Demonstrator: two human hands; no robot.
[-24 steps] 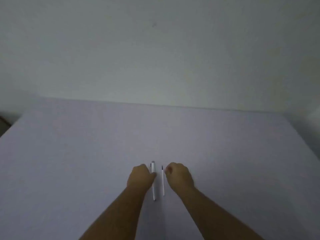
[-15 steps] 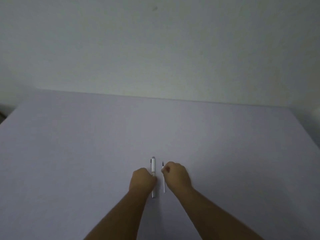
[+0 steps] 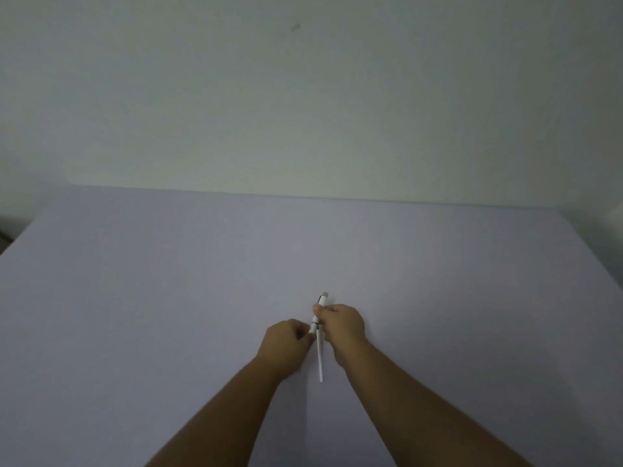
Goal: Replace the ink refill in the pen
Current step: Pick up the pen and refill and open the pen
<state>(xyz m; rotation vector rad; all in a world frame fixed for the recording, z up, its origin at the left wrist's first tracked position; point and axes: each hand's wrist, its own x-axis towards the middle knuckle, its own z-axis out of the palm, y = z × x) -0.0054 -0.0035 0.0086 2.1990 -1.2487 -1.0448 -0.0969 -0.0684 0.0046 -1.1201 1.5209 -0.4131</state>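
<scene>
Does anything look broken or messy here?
Nothing stands out. Both hands, left hand and right hand, hold the white pen over the plain table. No spill or damage shows.

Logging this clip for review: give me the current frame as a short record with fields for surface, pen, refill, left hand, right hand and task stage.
surface: plain lavender table against a pale wall
pen: white pen, raised between both hands, clicker end pointing away
refill: thin white refill, lying on the table between the forearms
left hand: left hand pinching the pen's near part
right hand: right hand gripping the pen's upper barrel
task stage: pen picked up; opened or not, cannot tell
</scene>
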